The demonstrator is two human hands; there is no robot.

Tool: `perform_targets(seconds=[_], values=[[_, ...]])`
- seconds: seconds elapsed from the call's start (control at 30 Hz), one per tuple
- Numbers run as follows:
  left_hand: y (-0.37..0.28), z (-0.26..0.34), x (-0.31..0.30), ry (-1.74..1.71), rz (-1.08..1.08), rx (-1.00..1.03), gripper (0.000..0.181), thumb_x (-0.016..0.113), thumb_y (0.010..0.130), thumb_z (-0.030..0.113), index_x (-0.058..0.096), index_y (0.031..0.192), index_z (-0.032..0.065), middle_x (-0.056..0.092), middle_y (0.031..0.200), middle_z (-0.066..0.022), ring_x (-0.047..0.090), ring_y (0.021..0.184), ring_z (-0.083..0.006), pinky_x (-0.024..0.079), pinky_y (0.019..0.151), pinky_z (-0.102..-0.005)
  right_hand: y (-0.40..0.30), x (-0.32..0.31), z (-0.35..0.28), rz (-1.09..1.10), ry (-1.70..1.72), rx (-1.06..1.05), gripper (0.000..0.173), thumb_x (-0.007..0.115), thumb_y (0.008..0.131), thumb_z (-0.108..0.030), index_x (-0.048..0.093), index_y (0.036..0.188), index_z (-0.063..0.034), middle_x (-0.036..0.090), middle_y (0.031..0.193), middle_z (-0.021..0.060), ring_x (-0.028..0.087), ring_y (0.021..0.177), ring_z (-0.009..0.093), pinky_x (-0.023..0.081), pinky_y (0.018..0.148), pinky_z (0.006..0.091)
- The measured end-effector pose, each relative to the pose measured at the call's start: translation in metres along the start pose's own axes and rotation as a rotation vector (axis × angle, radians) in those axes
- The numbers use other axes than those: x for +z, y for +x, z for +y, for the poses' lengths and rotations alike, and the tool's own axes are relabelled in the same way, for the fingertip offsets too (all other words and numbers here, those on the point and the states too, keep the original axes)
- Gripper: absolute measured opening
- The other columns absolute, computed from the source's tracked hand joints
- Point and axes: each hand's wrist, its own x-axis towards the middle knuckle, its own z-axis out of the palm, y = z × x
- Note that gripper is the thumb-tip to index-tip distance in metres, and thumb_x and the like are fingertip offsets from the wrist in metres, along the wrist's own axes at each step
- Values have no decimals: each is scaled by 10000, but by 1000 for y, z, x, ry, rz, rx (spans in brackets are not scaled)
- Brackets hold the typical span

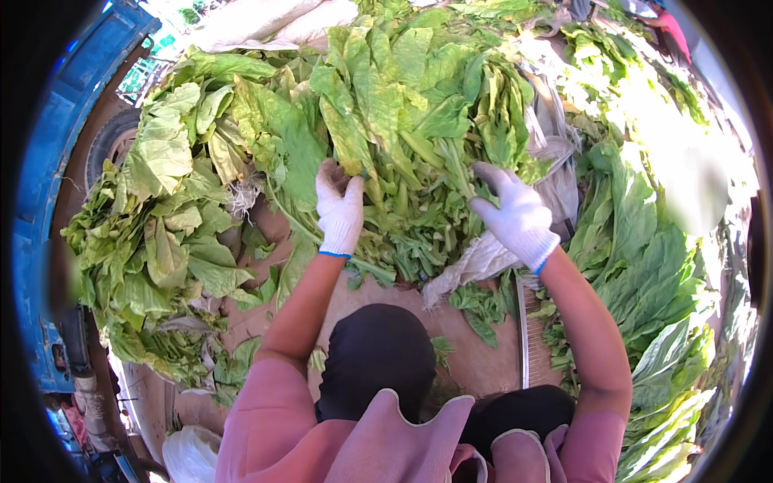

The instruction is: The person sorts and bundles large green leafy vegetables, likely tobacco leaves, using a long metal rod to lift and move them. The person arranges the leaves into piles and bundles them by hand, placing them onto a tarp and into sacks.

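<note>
A large heap of broad green leaves point(386, 102), which look like tobacco leaves, lies before me, some yellowing. Both my hands wear white knitted gloves with blue cuff edges. My left hand point(339, 208) is at the near side of the heap, its soiled fingers and thumb apart near the leaves. To the right, my right hand point(513, 211) reaches inward with thumb and fingers spread, close to thick pale leaf stalks point(453, 163). Neither hand visibly grips anything. Beneath my right wrist lies a frayed white woven sack cloth point(474, 265). One long stalk point(296, 223) passes behind my left wrist.
More leaves point(175, 241) are piled at left, and a long row of leaves point(640, 253) runs down the right. A blue truck point(48, 181) with a tyre point(112, 142) stands at far left. White sacks point(259, 21) lie behind; another person point(670, 30) is at upper right.
</note>
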Motion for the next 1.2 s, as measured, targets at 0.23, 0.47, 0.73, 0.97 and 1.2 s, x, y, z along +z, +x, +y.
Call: perform_targets(seconds=[0.23,0.47,0.73,0.97,1.2], values=[[1,28,20,-442,-441,-504,465,555,924,73,440,1367,-7,592,1242,-105,616,1018,-179,522,836,-300,84,92,-62,40,-115,179,1027,773,716,-508,306,1495,-30,445,1423,273,489,1287,390,417,1058,405],[44,62,8,-560,-724,-412,380,562,951,96,518,1323,32,624,1176,-47,617,986,-128,523,788,-268,131,71,-103,-93,-12,249,730,737,736,-568,639,1128,40,687,1054,240,683,977,343,520,890,401],[80,122,-33,-488,-287,108,340,597,937,58,552,1269,-4,629,1171,-99,616,1020,-175,514,882,-307,142,58,-117,230,392,93,627,797,741,-333,614,1172,84,707,955,156,670,832,184,526,770,295],[-23,-27,-125,-273,265,-286,485,656,911,90,471,1352,13,562,1293,-99,564,1141,-204,451,1005,-343,85,133,-136,-43,468,317,531,820,720,-253,627,1153,-16,698,905,96,636,790,136,522,749,300],[-33,-44,-124,-601,-152,-635,515,618,939,179,430,1393,22,608,1179,-96,597,916,-129,478,701,-238,76,221,-90,-427,162,286,804,764,708,-521,516,1330,-75,676,1158,183,653,1069,343,509,919,378]])
